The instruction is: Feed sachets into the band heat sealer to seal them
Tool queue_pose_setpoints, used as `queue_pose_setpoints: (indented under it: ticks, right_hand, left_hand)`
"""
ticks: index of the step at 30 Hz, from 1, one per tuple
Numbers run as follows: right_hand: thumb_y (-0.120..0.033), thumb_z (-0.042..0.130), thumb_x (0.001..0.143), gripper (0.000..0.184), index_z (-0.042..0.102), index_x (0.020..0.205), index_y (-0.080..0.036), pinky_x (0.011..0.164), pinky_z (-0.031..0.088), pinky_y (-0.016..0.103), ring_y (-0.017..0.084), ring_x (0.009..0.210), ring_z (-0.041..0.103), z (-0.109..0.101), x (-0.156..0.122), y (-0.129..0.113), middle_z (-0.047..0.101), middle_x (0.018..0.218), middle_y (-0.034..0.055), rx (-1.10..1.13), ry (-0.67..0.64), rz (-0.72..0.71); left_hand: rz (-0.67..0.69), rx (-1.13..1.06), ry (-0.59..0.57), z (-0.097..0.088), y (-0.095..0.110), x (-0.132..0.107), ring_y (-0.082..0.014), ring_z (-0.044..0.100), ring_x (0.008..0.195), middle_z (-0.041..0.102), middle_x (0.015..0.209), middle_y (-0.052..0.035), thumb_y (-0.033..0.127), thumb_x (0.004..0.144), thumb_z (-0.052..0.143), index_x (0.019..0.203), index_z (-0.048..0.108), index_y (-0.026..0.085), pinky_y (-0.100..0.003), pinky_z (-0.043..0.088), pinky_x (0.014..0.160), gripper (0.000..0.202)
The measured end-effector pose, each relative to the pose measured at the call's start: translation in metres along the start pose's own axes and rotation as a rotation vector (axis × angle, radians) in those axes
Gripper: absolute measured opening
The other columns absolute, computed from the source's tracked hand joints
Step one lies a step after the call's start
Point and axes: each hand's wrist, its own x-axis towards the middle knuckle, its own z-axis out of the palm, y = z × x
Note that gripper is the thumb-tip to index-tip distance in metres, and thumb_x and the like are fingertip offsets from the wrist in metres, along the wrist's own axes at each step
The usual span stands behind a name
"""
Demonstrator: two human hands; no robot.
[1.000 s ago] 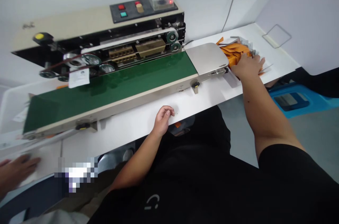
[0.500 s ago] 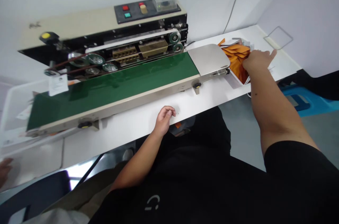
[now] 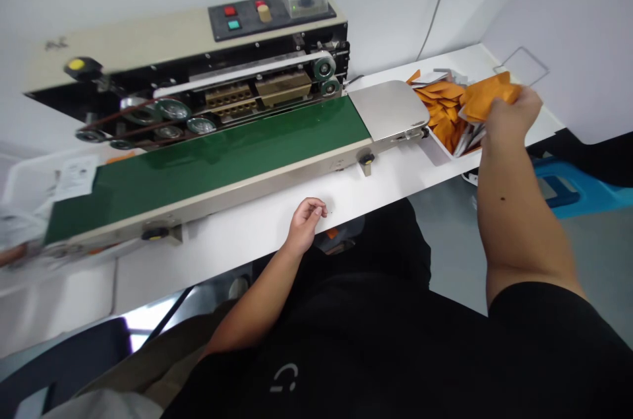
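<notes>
Head view shows the right hand [image 3: 514, 112] gripping an orange packet [image 3: 487, 94], fingers closed on its right side, over the right part of a white bin [image 3: 439, 150]. The bin stands between the metal plate [image 3: 388, 109] and the right end of the table [image 3: 237, 237], its near corner close to the front edge. More orange packets [image 3: 445, 132] and some pale ones lie jumbled inside. Whether the grip holds one packet or several cannot be told.

The left hand [image 3: 303, 224] rests at the table's front edge, fingers loosely curled, with nothing seen in it. Behind it the green belt [image 3: 222, 161] runs along the machine [image 3: 148, 43]; a white slip [image 3: 76, 177] lies at the belt's left end, near another person's blurred arm [image 3: 10, 255].

The step in hand looks like picking from the bin. The next move calls for clearing the rim without dragging neighbouring packets along, and for a firm hold on the edge.
</notes>
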Motion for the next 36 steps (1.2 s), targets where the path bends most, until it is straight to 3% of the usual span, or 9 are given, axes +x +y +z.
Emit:
queue_pose_setpoints:
  ticks: [3, 7, 10, 14, 18, 22, 25, 29, 36]
  right_hand:
    - [0.008, 0.037, 0.086, 0.044, 0.057, 0.114, -0.019, 0.092, 0.059, 0.032, 0.018, 0.115, 0.076, -0.004, -0.002, -0.012, 0.070, 0.137, 0.0200, 0.279, 0.169, 0.144]
    - [-0.002, 0.036, 0.091, 0.039, 0.063, 0.111, -0.022, 0.090, 0.063, 0.039, 0.022, 0.114, 0.078, -0.020, -0.046, -0.033, 0.072, 0.134, 0.0148, 0.644, 0.050, 0.167]
    - [-0.018, 0.063, 0.090, 0.018, 0.067, 0.106, -0.026, 0.099, 0.063, 0.046, 0.026, 0.122, 0.075, -0.019, -0.119, -0.040, 0.074, 0.134, 0.0094, 0.857, -0.206, 0.113]
    - [-0.040, 0.089, 0.078, 0.040, 0.072, 0.111, -0.028, 0.109, 0.059, 0.048, 0.026, 0.116, 0.075, 0.014, -0.226, -0.034, 0.078, 0.124, 0.0056, 0.844, -0.516, 0.290]
    - [-0.051, 0.093, 0.073, 0.054, 0.074, 0.116, -0.026, 0.106, 0.060, 0.045, 0.026, 0.111, 0.075, 0.059, -0.288, -0.028, 0.079, 0.117, 0.0063, 0.741, -0.814, 0.379]
    - [-0.052, 0.090, 0.075, 0.053, 0.075, 0.116, -0.023, 0.104, 0.059, 0.041, 0.026, 0.110, 0.074, 0.084, -0.303, -0.021, 0.080, 0.113, 0.0062, 0.676, -0.964, 0.375]
    - [-0.052, 0.090, 0.075, 0.053, 0.076, 0.117, -0.023, 0.102, 0.060, 0.039, 0.025, 0.109, 0.074, 0.088, -0.304, -0.017, 0.079, 0.116, 0.0060, 0.641, -0.996, 0.355]
    - [-0.048, 0.093, 0.073, 0.054, 0.078, 0.118, -0.022, 0.099, 0.061, 0.038, 0.025, 0.109, 0.075, 0.086, -0.305, -0.020, 0.080, 0.119, 0.0066, 0.643, -1.080, 0.347]
    - [-0.047, 0.095, 0.071, 0.042, 0.076, 0.097, -0.021, 0.082, 0.062, 0.032, 0.019, 0.084, 0.074, 0.088, -0.311, -0.025, 0.080, 0.096, 0.0036, 0.724, -0.855, 0.442]
  left_hand:
    - [-0.003, 0.007, 0.004, 0.000, 0.000, 0.000, -0.0184, 0.065, 0.085, 0.068, 0.089, -0.0038, 0.051, 0.093, 0.080, 0.102, 0.070, 0.021, -0.033, 0.052, 0.086, 0.033]
    - [-0.002, 0.014, 0.012, 0.001, 0.000, -0.001, -0.0183, 0.065, 0.085, 0.069, 0.090, -0.0041, 0.051, 0.093, 0.080, 0.102, 0.070, 0.020, -0.033, 0.052, 0.086, 0.033]
    - [0.015, 0.011, -0.028, 0.002, 0.000, -0.001, -0.0179, 0.065, 0.087, 0.070, 0.093, -0.0052, 0.050, 0.095, 0.079, 0.103, 0.070, 0.019, -0.033, 0.053, 0.088, 0.033]
    - [0.043, -0.046, -0.162, 0.003, -0.001, 0.000, -0.0185, 0.068, 0.094, 0.071, 0.113, -0.0112, 0.056, 0.093, 0.078, 0.122, 0.065, 0.019, -0.027, 0.053, 0.074, 0.049]
    - [0.013, -0.109, -0.242, 0.000, 0.000, 0.001, -0.0240, 0.072, 0.105, 0.064, 0.141, -0.0195, 0.070, 0.090, 0.074, 0.143, 0.054, 0.021, -0.023, 0.053, 0.062, 0.075]
    - [-0.104, -0.109, -0.204, -0.002, 0.001, 0.002, -0.0227, 0.077, 0.097, 0.062, 0.149, -0.0185, 0.072, 0.092, 0.070, 0.152, 0.049, 0.024, -0.028, 0.062, 0.070, 0.080]
    - [-0.156, -0.096, -0.138, -0.001, -0.001, 0.003, -0.0223, 0.078, 0.097, 0.068, 0.140, -0.0145, 0.068, 0.094, 0.071, 0.153, 0.050, 0.024, -0.030, 0.065, 0.073, 0.076]
    - [-0.217, -0.099, -0.065, 0.002, -0.004, 0.004, -0.0210, 0.077, 0.086, 0.076, 0.118, -0.0122, 0.068, 0.092, 0.074, 0.145, 0.056, 0.019, -0.027, 0.062, 0.063, 0.074]
    - [-0.264, -0.127, -0.028, 0.006, 0.004, 0.007, -0.0209, 0.077, 0.072, 0.079, 0.100, -0.0114, 0.069, 0.085, 0.080, 0.122, 0.065, 0.012, -0.026, 0.057, 0.054, 0.070]
